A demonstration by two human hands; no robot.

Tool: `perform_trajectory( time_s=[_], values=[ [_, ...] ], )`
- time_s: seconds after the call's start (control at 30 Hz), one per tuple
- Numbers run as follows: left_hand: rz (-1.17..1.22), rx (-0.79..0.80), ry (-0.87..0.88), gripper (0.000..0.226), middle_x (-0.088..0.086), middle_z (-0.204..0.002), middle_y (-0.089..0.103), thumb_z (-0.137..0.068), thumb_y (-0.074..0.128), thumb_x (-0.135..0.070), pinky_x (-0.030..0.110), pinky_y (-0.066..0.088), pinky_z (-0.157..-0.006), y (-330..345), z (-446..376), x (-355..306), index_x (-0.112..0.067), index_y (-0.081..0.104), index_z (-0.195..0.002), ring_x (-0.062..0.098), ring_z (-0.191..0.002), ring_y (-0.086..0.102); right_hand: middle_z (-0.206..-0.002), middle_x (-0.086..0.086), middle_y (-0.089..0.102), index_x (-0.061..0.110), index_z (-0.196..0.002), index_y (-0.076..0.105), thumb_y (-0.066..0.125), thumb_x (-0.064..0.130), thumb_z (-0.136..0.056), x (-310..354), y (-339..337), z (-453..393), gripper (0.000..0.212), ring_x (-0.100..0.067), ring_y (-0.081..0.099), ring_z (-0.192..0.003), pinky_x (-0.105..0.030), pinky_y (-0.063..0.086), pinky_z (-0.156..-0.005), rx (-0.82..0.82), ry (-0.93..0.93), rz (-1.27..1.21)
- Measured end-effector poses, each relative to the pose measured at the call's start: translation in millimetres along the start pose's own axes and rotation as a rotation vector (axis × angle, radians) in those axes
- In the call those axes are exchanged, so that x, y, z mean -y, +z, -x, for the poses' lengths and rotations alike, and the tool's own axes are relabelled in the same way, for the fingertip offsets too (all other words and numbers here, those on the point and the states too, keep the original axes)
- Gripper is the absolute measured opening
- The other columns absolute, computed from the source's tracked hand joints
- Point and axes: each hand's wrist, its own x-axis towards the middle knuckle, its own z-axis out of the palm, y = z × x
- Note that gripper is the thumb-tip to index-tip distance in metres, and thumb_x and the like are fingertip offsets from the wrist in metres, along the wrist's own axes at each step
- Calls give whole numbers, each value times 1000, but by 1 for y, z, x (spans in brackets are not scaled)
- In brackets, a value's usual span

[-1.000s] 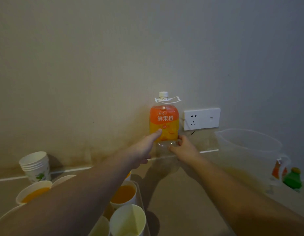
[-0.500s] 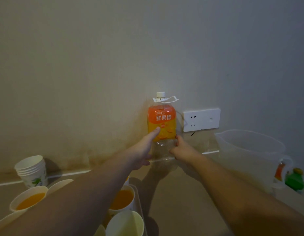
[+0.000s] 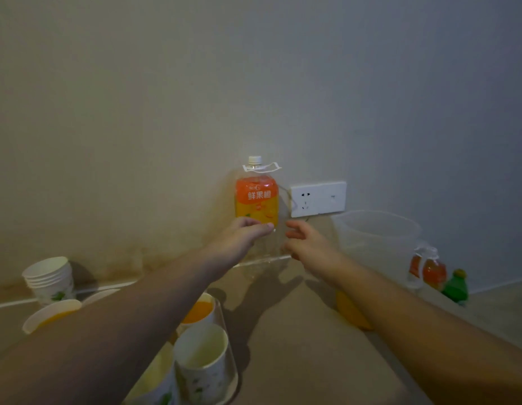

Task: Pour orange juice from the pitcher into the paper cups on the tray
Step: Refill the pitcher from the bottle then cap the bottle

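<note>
Both hands reach toward the orange juice bottle (image 3: pixel 256 200), which stands upright against the wall with its white cap on. The left hand (image 3: pixel 239 238) lies against the bottle's clear lower part just below the orange label, its fingers loosely curved and touching; whether they close round it cannot be told. The right hand (image 3: pixel 306 247), just right of the bottle, is spread open with fingers apart and holds nothing; contact with the bottle cannot be judged. Right of the bottle stands the clear plastic pitcher (image 3: pixel 376 238), wide-mouthed, with a little orange juice showing low down. Behind the bottle, a white wall socket (image 3: pixel 318 198). Left of the bottle and nearer the camera, the tray (image 3: pixel 230 384) carries paper cups: a juice-filled cup (image 3: pixel 200 312) and an unfilled cup (image 3: pixel 201 361), partly hidden by the left forearm. Far left of the bottle stands a stack of cups (image 3: pixel 49 277) on the tabletop (image 3: pixel 297 361). Far right, a small green bottle (image 3: pixel 455 286).
</note>
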Motion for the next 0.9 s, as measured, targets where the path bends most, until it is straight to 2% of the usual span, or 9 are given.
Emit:
perform_trajectory(
  time_s=[0.07,0.2,0.33,0.47,0.53,0.6,0.7,0.8,0.9],
  values=[
    [35,41,45,54,-2,-116,66,-66,70,-62,38,46,-82,12,9,-8,-32,63,-110,17,-109,62,-128,5,62,29,-137,52,56,24,-97,12,-15,23,41,-12,60,-112,-43,53,-99,-87,-57,18],
    [66,116,96,50,-5,-122,65,-80,78,-50,36,47,-82,47,20,-19,-31,59,-122,15,-111,62,-104,2,70,25,-118,61,56,23,-99,30,-60,70,20,-14,69,-96,-40,62,-78,-233,-176,3],
    [-4,205,107,65,-2,-132,60,-84,79,-41,42,47,-102,86,27,-20,-28,50,-141,17,-118,58,-97,7,66,29,-116,61,54,32,-101,31,-105,104,17,-11,66,-83,-29,58,-64,-396,-236,225],
    [19,294,69,76,-1,-147,52,-87,76,-48,45,42,-108,118,33,-17,-31,39,-152,24,-131,50,-90,3,62,28,-113,62,56,38,-98,6,-139,116,19,-16,61,-76,-34,53,-60,-538,-165,310],
    [82,298,32,78,0,-152,48,-88,73,-53,43,42,-104,129,35,-16,-33,36,-154,26,-136,47,-105,1,59,32,-119,58,56,53,-88,-11,-152,115,37,-17,61,-86,-37,55,-69,-567,-83,256],
    [141,267,12,80,2,-156,43,-89,69,-57,46,41,-104,137,34,-14,-33,32,-156,29,-139,44,-123,2,54,40,-124,52,51,72,-73,-29,-165,108,60,-19,60,-101,-50,56,-88,-572,31,163],
    [207,227,-7,81,1,-160,38,-91,64,-59,47,39,-106,144,31,-11,-34,28,-158,30,-142,41,-122,-1,58,45,-120,51,49,90,-63,-60,-179,87,73,-29,57,-102,-58,49,-98,-515,217,41],
    [214,231,-11,78,-2,-161,37,-92,60,-63,48,37,-109,149,28,-6,-37,28,-158,29,-144,40,-112,-7,67,28,-112,60,46,71,-88,-56,-165,85,51,-28,64,-104,-53,51,-97,-426,240,-99],
    [213,217,4,76,-4,-159,40,-93,57,-64,48,37,-109,150,27,-4,-36,29,-158,28,-141,42,-93,-3,68,16,-96,62,44,44,-102,-53,-156,83,34,-19,68,-84,-43,54,-82,-401,189,-93]
  ],
)
